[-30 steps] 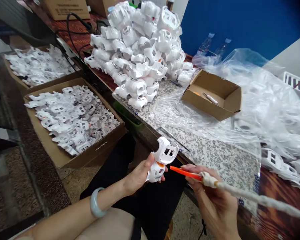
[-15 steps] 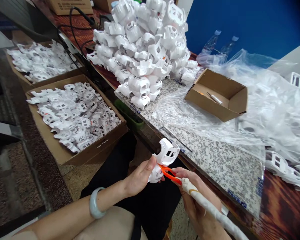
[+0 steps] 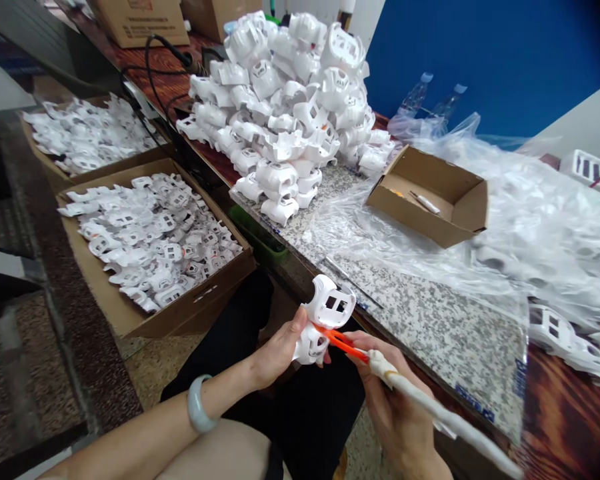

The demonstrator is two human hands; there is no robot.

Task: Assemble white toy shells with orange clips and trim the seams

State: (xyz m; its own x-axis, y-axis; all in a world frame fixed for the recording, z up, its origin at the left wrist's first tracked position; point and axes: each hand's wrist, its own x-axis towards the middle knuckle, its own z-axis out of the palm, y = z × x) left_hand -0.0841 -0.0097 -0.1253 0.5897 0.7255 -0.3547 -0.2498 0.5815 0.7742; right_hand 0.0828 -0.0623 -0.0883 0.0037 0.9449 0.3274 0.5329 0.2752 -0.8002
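Note:
My left hand (image 3: 280, 353) is closed around a white plastic shell (image 3: 334, 305) with two square holes, held above my lap. A second white curved part (image 3: 311, 344) sits just below it in the same grip; whether the two are joined I cannot tell. My right hand (image 3: 393, 393) grips an orange two-armed tool (image 3: 349, 345), which looks like cutters or tweezers. Its tip touches the shell between the two white parts. From the tool's rear runs a thick white wrapped hose or cord (image 3: 440, 413). The right fingertips are partly hidden.
A tall pile of white shells (image 3: 280, 133) stands on the speckled tabletop (image 3: 430, 313). Cardboard boxes of similar parts (image 3: 95, 293) are at left. An open small carton (image 3: 420, 223) holds a pen-like tool. A thin metal rod (image 3: 353, 280) lies near the edge; plastic sheeting (image 3: 545, 220) covers parts at right.
The orange tool's two arms look closer together than before. Both hands and the shell keep nearly the same place, while the camera view has shifted slightly.

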